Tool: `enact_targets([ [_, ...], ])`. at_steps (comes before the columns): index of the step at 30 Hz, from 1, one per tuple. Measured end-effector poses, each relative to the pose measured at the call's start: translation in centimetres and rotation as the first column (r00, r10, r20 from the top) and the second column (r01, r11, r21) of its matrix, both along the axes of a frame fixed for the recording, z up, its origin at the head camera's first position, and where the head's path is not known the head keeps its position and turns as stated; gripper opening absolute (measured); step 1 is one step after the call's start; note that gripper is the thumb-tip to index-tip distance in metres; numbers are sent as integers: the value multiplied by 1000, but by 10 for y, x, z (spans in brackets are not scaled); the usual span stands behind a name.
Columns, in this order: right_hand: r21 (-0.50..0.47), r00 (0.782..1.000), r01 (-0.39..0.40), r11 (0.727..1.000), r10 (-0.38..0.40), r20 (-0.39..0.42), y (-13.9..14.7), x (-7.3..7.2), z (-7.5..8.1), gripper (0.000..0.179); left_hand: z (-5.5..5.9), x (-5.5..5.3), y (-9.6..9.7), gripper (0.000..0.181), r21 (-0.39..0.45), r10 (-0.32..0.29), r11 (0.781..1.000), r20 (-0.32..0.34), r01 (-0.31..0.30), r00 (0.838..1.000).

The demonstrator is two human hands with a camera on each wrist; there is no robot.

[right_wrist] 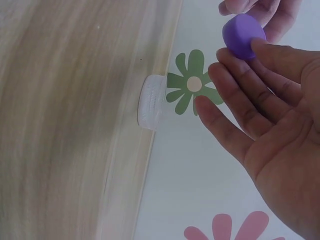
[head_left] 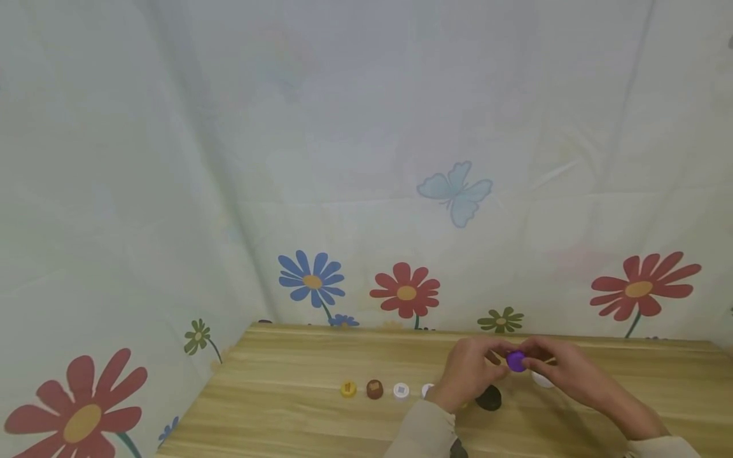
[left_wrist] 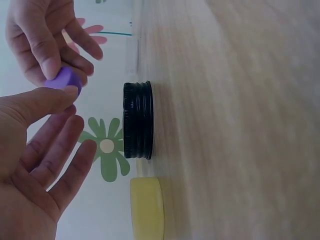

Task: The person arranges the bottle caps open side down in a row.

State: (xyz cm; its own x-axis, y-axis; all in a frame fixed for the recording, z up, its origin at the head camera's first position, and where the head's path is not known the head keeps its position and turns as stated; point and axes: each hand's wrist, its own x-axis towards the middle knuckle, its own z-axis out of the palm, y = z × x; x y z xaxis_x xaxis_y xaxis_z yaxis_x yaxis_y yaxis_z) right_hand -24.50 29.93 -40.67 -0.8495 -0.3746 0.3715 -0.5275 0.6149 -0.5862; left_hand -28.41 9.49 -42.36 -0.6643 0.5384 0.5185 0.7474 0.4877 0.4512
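Both hands meet over the right part of the table, holding a small purple cap (head_left: 516, 361) in the air. My left hand (head_left: 471, 369) pinches its left side with the thumb and a finger; the other fingers are spread out in the left wrist view. On the opposite side, my right hand (head_left: 572, 372) grips the cap between thumb and fingers. Below the hands, a black ridged lid (left_wrist: 137, 120) lies on the table beside a yellow cap (left_wrist: 147, 207). A whitish translucent cap (right_wrist: 152, 102) lies under the right hand, partly hidden by it in the head view.
To the left of the hands, a yellow cap (head_left: 348, 388), a brown cap (head_left: 375, 389) and a white cap (head_left: 401, 390) lie in a row. Another white cap (head_left: 426, 390) is partly covered by the left hand. Behind the wooden table (head_left: 275, 407) hangs a flowered curtain (head_left: 355, 159).
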Motion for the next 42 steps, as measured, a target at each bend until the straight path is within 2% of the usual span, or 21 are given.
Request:
enact_targets([
  [6,15,1000,20,1000,-20,14,-1,2,2,16,0,1,0,34,2,-9,1000,-4,9,1000],
  [10,2,1000,12,1000,-12,29,-1,3,3,17,0,1,0,32,-1,-16,1000,26,16,1000],
  [15,-9,998,8,1000,-7,56,-1,5,4,18,-1,2,1,29,-19,9,1000,57,-8,998],
  [22,-14,995,-51,999,52,82,-1,7,5,21,-1,3,-1,26,-19,4,1000,117,-2,993],
  [27,-16,993,-64,998,65,102,-1,7,5,26,-1,3,-3,25,-65,4,998,91,2,996],
  [33,1,996,-56,998,56,76,-2,8,5,27,-2,2,-3,23,-100,-9,995,89,17,996],
  [39,-5,994,-93,996,93,61,-2,8,4,25,-3,2,-2,23,-133,4,991,76,6,997],
  [42,-8,990,-117,993,117,75,-2,8,5,23,-2,3,-1,23,-143,12,990,93,2,996],
])
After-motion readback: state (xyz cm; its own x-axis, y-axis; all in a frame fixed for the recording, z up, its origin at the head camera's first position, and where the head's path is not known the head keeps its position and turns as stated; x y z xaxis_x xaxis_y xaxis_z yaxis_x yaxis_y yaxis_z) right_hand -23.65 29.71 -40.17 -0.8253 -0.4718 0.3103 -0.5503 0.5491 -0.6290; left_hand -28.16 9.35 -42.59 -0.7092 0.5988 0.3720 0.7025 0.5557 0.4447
